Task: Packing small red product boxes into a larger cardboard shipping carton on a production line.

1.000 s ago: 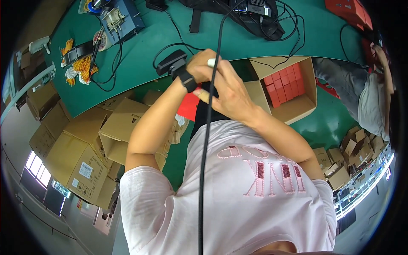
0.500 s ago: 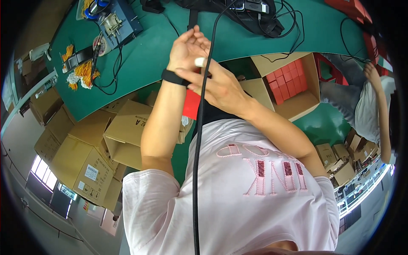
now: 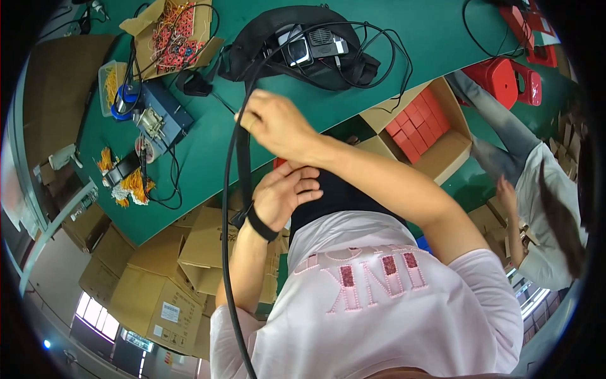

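Observation:
My right hand (image 3: pixel 274 125) is closed above the front edge of the green table, its fingers curled beside a black cable (image 3: pixel 227 202). Whether the cable or anything else is in that grip is hidden by the fingers and some blur. A black strap (image 3: pixel 243 174) hangs down just below it. Lower down, my left hand (image 3: pixel 278 199) is turned partly palm up, fingers apart and slightly bent, holding nothing. A black band (image 3: pixel 260 223) circles the left wrist. Beyond the hands lies a black bag (image 3: pixel 265 38) with a small screen device (image 3: pixel 295 47) and cables on it.
On the green table (image 3: pixel 379 63) stand a blue device (image 3: pixel 165 107) and a carton of red parts (image 3: pixel 173 38), with orange wire bundles (image 3: pixel 134 186) nearby. An open box holds red blocks (image 3: pixel 416 126). Cardboard boxes (image 3: pixel 145 290) stack at lower left. A co-worker (image 3: pixel 530 208) is at right.
My hands have parted: the right one has moved left and up to the black cable and closed, and the left one has dropped toward my body. The view has shifted, showing more table.

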The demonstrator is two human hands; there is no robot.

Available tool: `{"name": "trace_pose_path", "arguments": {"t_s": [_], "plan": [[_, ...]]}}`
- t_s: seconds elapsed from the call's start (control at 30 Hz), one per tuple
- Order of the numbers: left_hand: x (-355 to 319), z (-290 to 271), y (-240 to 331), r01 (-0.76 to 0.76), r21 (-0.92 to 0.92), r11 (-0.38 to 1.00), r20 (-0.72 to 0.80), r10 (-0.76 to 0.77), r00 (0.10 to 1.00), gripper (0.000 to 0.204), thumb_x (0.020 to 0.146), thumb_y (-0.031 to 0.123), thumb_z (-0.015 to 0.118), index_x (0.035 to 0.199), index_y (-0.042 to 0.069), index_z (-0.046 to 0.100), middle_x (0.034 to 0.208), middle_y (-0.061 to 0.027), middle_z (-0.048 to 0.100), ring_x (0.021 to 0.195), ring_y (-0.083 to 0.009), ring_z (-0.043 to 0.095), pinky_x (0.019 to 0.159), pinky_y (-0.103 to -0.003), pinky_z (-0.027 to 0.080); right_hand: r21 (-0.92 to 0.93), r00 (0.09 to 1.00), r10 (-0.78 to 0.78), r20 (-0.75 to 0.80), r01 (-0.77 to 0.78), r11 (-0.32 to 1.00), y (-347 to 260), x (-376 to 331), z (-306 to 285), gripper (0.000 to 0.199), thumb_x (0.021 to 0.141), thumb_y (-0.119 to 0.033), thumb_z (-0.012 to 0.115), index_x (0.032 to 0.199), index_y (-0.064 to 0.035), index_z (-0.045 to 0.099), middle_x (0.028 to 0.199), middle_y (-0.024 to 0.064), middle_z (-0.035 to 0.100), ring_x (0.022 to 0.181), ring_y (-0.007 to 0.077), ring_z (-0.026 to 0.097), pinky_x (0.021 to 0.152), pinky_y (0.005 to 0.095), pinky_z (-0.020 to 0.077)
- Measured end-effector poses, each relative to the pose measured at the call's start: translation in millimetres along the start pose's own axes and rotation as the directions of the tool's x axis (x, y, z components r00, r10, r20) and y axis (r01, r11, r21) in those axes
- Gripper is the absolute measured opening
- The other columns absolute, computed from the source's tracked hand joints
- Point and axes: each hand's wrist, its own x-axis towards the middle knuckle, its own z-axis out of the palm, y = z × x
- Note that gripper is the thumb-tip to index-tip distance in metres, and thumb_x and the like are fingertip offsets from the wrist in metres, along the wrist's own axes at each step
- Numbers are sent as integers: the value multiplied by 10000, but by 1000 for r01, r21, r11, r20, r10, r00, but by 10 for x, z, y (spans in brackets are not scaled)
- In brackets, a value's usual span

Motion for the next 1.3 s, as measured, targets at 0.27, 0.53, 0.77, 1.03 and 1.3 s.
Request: {"name": "trace_pose_path", "arguments": {"t_s": [0.27, 0.53, 0.77, 1.03, 1.3], "plan": [[-110, -639, 266, -53, -639, 767, -34, 40, 999, 292, 924, -4, 505, 1209, 42, 545, 1095, -99, 614, 969, -165, 583, 849, -308, 500, 131, 956, 241, -168, -221, 966, 172, 74, 257, 283, 873, -235, 631, 831, 44, 614, 766, 175, 606, 686, 290, 611, 619, 375, 462], [751, -475, 612, -575, -323, 751, -576, 326, 750, 178, 894, 26, 516, 1068, 64, 533, 888, -43, 580, 805, -182, 553, 804, -356, 497, -201, 981, -170, 88, 185, 962, -242, -721, 258, 441, 763, -179, 701, 1110, 52, 555, 1034, 180, 504, 956, 334, 535, 818, 423, 473], [915, -515, 642, -555, -352, 754, -563, 303, 769, 159, 917, 57, 540, 1075, 52, 523, 882, -63, 594, 759, -167, 568, 717, -343, 520, -146, 976, -191, 104, 205, 968, -180, -659, 143, 231, 849, -103, 601, 1015, 32, 515, 909, 151, 506, 849, 306, 521, 720, 395, 459], [397, -42, 463, -225, 684, 694, -299, 549, 780, 390, 936, 25, 462, 1312, -80, 456, 1224, -166, 571, 1130, -234, 554, 979, -351, 432, 70, 968, 229, -101, -223, 972, 199, -176, 283, 113, 900, -50, 480, 915, 51, 431, 728, 263, 598, 703, 445, 596, 612, 497, 460], [126, -300, 725, 92, 957, -274, 151, 746, 648, 542, 804, -45, 588, 1327, -78, 446, 1002, -218, 594, 968, -363, 551, 838, -424, 444, -137, 989, 112, 94, -98, 986, 239, -320, 79, 216, 885, -124, 565, 1040, 25, 576, 896, 209, 647, 792, 370, 646, 692, 439, 518]]}}
